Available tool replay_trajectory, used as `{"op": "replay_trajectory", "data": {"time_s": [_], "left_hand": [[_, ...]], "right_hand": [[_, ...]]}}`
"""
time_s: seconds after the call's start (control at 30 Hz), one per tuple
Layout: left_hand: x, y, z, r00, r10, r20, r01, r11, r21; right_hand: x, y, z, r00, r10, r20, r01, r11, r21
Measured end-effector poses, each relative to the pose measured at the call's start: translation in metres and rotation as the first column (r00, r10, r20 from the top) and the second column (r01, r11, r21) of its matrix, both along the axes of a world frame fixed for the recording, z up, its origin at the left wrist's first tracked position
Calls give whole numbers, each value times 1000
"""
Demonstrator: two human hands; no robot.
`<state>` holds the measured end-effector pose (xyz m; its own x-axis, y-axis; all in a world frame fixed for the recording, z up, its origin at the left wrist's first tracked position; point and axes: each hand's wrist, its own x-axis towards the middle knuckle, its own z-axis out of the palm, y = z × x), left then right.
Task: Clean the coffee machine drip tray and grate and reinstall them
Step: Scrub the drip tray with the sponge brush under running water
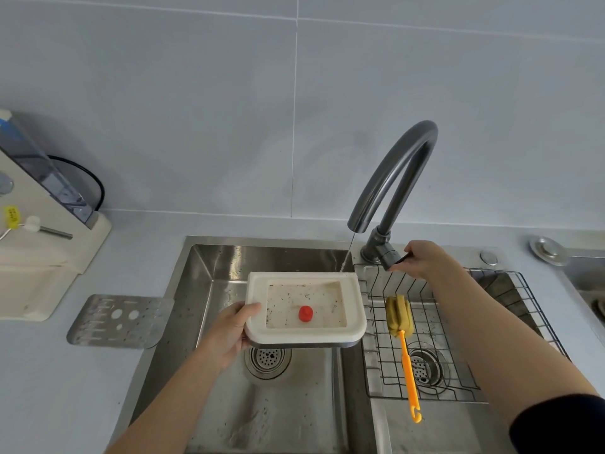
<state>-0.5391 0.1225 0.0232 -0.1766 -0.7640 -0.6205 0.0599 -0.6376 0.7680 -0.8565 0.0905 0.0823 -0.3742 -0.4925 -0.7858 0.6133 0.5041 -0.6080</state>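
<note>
My left hand (229,332) grips the left edge of the cream drip tray (355,309) and holds it level over the left sink basin. The tray's floor is speckled with dark grounds, and a small red float (305,313) sits in its middle. My right hand (422,258) is closed on the dark lever of the grey faucet (393,178). A thin stream of water falls from the spout to the tray's far right corner. The metal grate (119,321) lies flat on the counter, left of the sink. The cream coffee machine (39,244) stands at the far left.
A steel double sink (262,404) has a strainer drain below the tray. A wire rack (425,339) spans the right basin and carries a yellow sponge brush with an orange handle (407,355). Tiled wall runs behind. A round metal cap (548,250) sits at the back right.
</note>
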Motion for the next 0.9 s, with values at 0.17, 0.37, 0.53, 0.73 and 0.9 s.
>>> {"op": "replay_trajectory", "data": {"time_s": [0.17, 0.37, 0.53, 0.73, 0.9], "left_hand": [[-2, -1, -2, 1000, -3, 2, 3, 1000, -4], [-2, -2, -4, 1000, 11, -7, -11, 1000, -9], [-2, -5, -5, 999, 21, -33, -21, 1000, -7], [-10, -6, -6, 994, 50, -96, -48, 999, 16], [-11, -6, -7, 993, 51, -109, -49, 999, 17]], "right_hand": [[0, 4, -2, 999, 20, 29, -18, 996, -89], [9, 37, -8, 896, 288, -338, -271, 957, 98], [14, 102, -46, 394, 681, -617, -486, 724, 489], [35, 155, -89, 33, 927, -373, -498, 339, 799], [41, 162, -98, 61, 879, -473, -386, 458, 801]]}}
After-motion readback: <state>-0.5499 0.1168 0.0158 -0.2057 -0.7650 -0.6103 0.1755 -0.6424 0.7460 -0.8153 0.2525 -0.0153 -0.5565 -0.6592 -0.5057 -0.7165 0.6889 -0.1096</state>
